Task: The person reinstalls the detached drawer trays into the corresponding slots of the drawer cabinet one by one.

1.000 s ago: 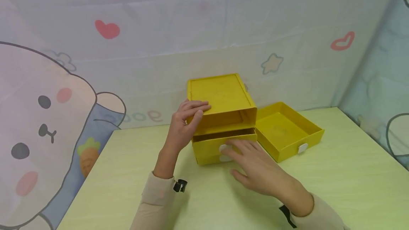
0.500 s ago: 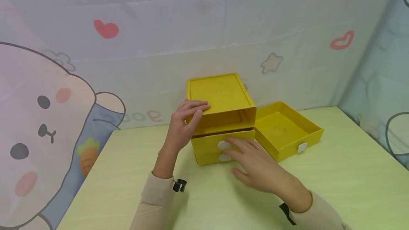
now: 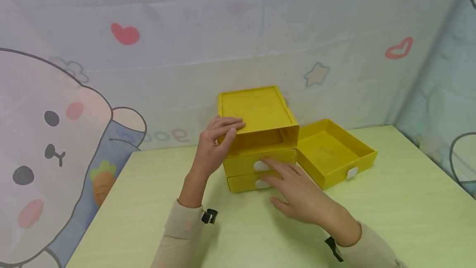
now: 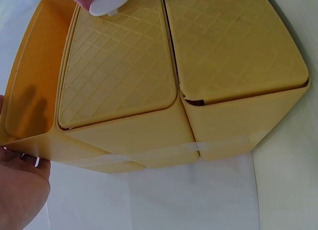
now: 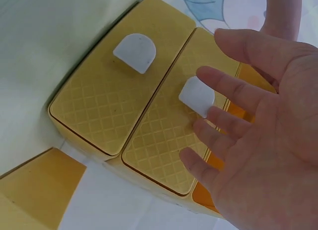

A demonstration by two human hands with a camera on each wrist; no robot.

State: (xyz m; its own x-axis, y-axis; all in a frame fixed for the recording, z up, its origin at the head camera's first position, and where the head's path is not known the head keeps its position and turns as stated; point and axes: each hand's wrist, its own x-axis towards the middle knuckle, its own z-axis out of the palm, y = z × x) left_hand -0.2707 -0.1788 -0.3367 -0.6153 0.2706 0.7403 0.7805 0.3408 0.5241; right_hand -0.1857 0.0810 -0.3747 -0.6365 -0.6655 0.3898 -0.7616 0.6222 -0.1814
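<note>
Head view shows the yellow cabinet (image 3: pixel 256 108) between my two hands, upright on the table (image 3: pixel 238 243), its front toward me. Its top compartment gapes just beside my left thumb, and beneath that the upper drawer (image 3: pixel 239 165) and lower drawer (image 3: pixel 243 184) sit in their slots near my right fingers. My left hand (image 3: pixel 212 146) holds the cabinet's top corner on its own side, fingers laid over the top and thumb at the front edge. My right hand (image 3: pixel 297 193) is spread before the drawers, fingers apart and loosely extended, gripping nothing; a fingertip lies right at the rim of the white upper knob (image 3: pixel 260 166), though I cannot tell whether it presses. The white lower knob (image 3: pixel 261 184) is just below that one. Beyond my right hand, close beside the cabinet, a loose drawer (image 3: pixel 338 176) rests at an angle, its white knob on the side nearer me. Beige sleeves (image 3: pixel 180 230) cover both my forearms. Past my hands hangs a pale cloth (image 3: pixel 208 24) printed with pink hearts, a cartoon animal (image 3: pixel 37 131) filling it left of my left arm.
</note>
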